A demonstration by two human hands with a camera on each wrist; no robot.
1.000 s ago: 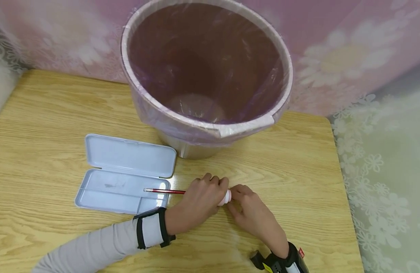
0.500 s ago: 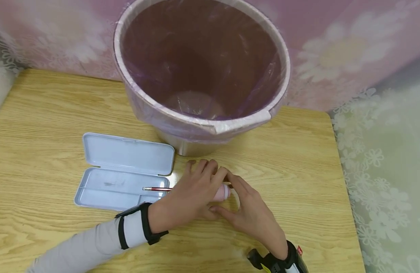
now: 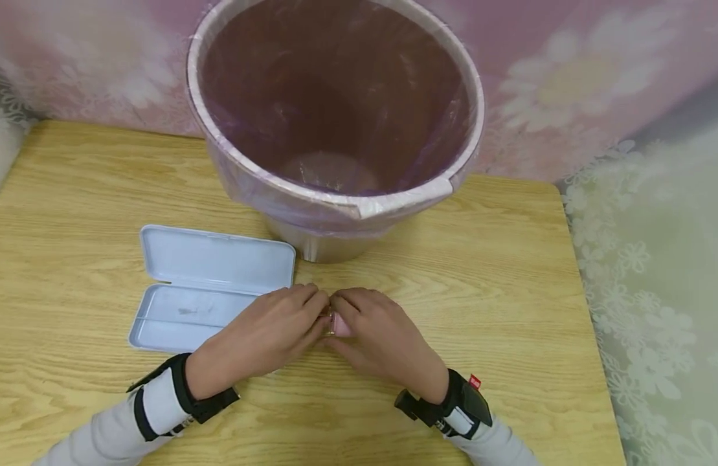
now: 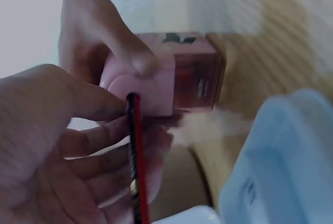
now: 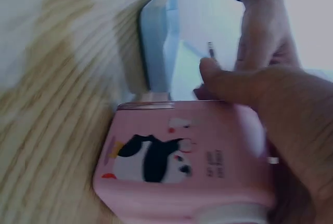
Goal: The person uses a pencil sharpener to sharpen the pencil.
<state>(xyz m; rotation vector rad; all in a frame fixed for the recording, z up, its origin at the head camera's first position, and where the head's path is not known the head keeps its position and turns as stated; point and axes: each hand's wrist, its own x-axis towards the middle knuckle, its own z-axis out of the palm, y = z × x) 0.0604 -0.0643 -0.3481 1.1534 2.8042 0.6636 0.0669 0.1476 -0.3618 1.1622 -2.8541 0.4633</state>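
Note:
A pink pencil sharpener [image 3: 341, 325] with a panda picture and a see-through drawer is between both hands, close over the table. In the left wrist view, a red and black pencil [image 4: 137, 156] has its end at the round hole in the sharpener's face. My left hand [image 3: 265, 333] pinches the pencil near that hole. My right hand [image 3: 388, 336] grips the sharpener body, its thumb lying along the top edge in the right wrist view. From the head, the left hand hides the pencil.
A light blue pencil case [image 3: 219, 262] lies open at the left, partly under the left hand. Behind it stands a large bin [image 3: 329, 226] lined with a thin plastic bag. All of it rests on a wood-grain table [image 3: 498, 291].
Both hands have shifted left with the sharpener. The pencil, earlier showing over the case, is now hidden behind my left hand in the head view. The sharpener's clear drawer has come into sight.

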